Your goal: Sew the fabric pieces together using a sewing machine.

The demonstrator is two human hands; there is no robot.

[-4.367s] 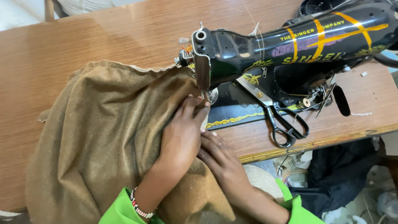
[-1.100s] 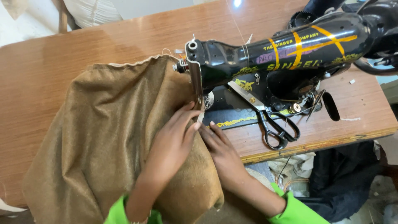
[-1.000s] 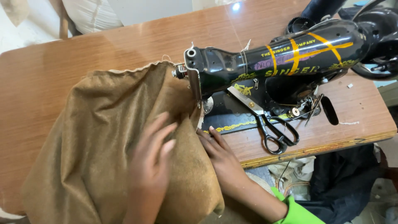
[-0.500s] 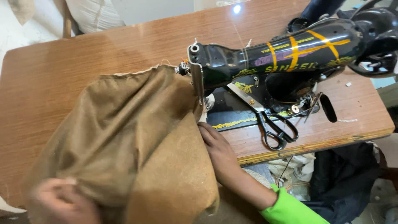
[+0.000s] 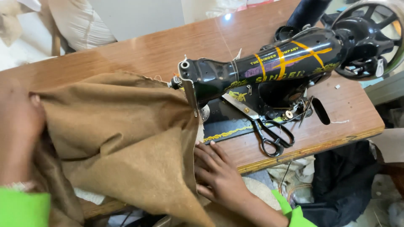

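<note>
Since a moment ago, the left hand (image 5: 19, 126) has pulled far out to the left side and dragged the brown cloth (image 5: 122, 143) with it, so the cloth now stretches wide and tight from that hand to the needle end of the sewing machine. The wooden table (image 5: 126, 54) is the biggest thing, and the big brown cloth lies over its left half and hangs down past the front edge. Next comes the black sewing machine (image 5: 269, 69) with yellow stripes, which stands on the right half of the table, with its round wheel (image 5: 370, 38) at the far right. The cloth goes under the machine's left end, where the needle (image 5: 196, 110) is. The left hand is closed on the edge of the cloth at the left, but it is blurry, so the fingers are hard to see. The right hand (image 5: 219, 178) lies open and flat, fingers spread a little, and presses on the cloth at the table's front edge, just beside the machine's base. Black scissors (image 5: 265, 130) lie on the table in front of the machine, near the right hand but not touching it. Green sleeves are cut off at the bottom. The needle itself is too small to see well.
</note>
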